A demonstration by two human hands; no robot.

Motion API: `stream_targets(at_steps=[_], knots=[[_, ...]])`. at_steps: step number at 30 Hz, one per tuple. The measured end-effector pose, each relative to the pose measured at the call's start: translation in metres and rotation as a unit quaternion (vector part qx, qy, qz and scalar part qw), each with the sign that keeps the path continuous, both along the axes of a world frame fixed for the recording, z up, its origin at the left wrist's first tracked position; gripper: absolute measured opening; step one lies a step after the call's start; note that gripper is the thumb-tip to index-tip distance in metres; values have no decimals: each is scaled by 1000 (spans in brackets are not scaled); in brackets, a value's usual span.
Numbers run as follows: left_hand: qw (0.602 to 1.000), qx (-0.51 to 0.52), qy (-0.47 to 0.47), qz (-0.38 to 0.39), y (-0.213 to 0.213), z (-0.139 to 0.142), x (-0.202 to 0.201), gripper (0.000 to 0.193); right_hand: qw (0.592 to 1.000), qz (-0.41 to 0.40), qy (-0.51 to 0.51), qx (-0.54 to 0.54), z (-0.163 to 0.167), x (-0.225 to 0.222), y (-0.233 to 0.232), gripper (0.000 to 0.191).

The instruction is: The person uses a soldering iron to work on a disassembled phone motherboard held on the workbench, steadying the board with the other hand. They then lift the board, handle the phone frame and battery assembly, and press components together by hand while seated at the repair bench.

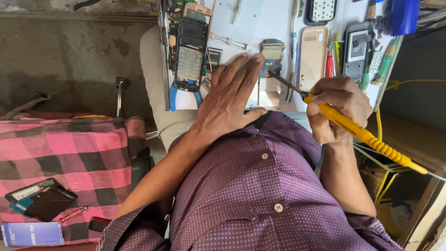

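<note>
Head view, looking down over a purple shirt to the white bench (260, 18).

Right hand (337, 109): grip clamped around a yellow-handled soldering iron (357, 132), fingers wrapped tight on the forward part of the handle. Its dark tip reaches left to a small circuit board (272, 58) lying on the bench just beyond the left fingertips; tip appears to touch or sit just at the board's lower edge, exact contact cannot be told.

Left hand (230, 95): fingers straight and together, palm down, holding nothing. It rests flat at the near bench edge, fingertips just beside the board.

Judgement on the step: the tip work looks best done with the wrist braced, the iron held low and steady, and the left fingertips kept off the hot tip while pinning the board.

Nearby: dark keypad phone frame (190, 51) to the left, gold back cover (312, 56) to the right, checked pink cloth (69, 158) well apart at lower left.
</note>
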State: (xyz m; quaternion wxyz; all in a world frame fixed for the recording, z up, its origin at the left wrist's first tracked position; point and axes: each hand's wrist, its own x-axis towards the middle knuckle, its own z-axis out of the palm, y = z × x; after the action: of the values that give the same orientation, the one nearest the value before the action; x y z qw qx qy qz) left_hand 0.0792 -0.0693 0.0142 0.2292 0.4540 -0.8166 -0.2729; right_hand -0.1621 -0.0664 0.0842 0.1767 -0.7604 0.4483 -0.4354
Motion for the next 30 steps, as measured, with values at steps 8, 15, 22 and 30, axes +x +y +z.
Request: stream_targets(at_steps=[8, 15, 22, 30], knots=[[1000, 3, 1, 0, 0, 0, 1, 122, 1000, 10, -2, -1, -5, -4, 1, 21], [1000, 1, -1, -2, -1, 0, 0, 121, 1000, 5, -3, -4, -6, -4, 1, 20], [1000, -2, -7, -2, 0, -2, 0, 120, 1000, 7, -7, -3, -6, -3, 0, 20], [1000, -1, -14, -1, -1, -4, -2, 121, 1000, 8, -7, -3, -7, -4, 0, 22]])
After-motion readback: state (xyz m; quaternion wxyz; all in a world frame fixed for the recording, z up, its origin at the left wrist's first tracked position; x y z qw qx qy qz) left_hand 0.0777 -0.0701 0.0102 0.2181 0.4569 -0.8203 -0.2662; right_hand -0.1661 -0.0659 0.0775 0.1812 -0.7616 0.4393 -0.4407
